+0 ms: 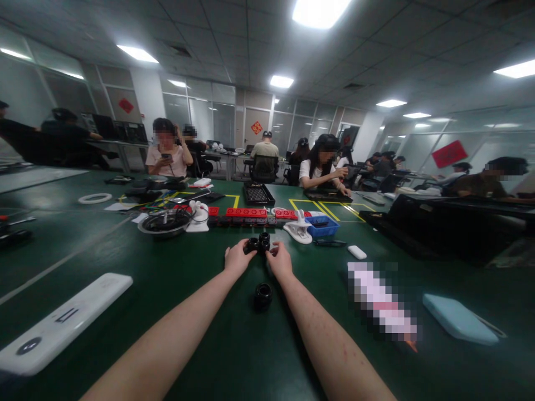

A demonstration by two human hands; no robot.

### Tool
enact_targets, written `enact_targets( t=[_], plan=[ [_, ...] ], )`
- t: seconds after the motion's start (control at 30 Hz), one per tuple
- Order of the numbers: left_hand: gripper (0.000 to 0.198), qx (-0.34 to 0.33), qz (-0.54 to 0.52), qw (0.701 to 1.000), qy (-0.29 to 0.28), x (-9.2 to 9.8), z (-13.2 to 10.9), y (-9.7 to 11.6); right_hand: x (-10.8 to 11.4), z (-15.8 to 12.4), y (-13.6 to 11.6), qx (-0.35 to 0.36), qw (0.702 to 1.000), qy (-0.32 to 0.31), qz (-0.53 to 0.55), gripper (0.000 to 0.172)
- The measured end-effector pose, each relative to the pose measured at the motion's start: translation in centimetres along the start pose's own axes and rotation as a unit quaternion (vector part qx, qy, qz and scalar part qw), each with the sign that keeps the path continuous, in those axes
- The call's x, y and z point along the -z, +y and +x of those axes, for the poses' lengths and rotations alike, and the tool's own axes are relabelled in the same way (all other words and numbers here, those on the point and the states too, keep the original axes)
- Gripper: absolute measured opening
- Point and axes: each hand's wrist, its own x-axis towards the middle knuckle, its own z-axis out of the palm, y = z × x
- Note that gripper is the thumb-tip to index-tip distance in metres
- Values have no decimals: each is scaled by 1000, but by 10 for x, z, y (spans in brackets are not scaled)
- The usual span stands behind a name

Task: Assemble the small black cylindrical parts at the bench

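My left hand (237, 258) and my right hand (279, 260) meet over the green table (188, 334), both pinching a small cluster of black round parts (258, 244) held between them just above the surface. Fingers of each hand are curled onto the parts. A separate black ring-shaped part (263, 295) lies on the table between my forearms, closer to me than the hands.
Beyond the hands lie red strips (246, 212), a white clamp (299, 230), a blue basket (321, 226) and a metal bowl (166, 223). A white flat device (62, 323) sits left, a light blue case (457, 318) right. Several people sit at the far side.
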Motion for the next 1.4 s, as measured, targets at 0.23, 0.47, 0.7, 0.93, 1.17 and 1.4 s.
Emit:
enact_targets(
  t=[0.23, 0.47, 0.7, 0.93, 1.17, 1.4],
  plan=[
    [65, 1, 23, 1000, 8, 26, -20, -4, 11, -17, -2, 13, 999, 2, 46, 28],
    [49, -90, -16, 990, -110, 79, -99, -17, 48, -77, -1, 94, 986, -56, 126, 24],
    [67, -142, 14, 980, -141, 58, -132, 6, 48, -97, -6, 171, 966, -116, 154, 35],
    [47, -141, 22, 985, -99, 35, -129, 19, 50, -101, -16, 211, 961, -161, 73, 24],
    [43, -157, 19, 982, -106, 41, -130, 18, 62, -111, -27, 236, 962, -120, 67, 41],
    [37, -162, 23, 980, -109, 45, -134, 19, 67, -119, -33, 231, 962, -131, 64, 55]
  ],
)
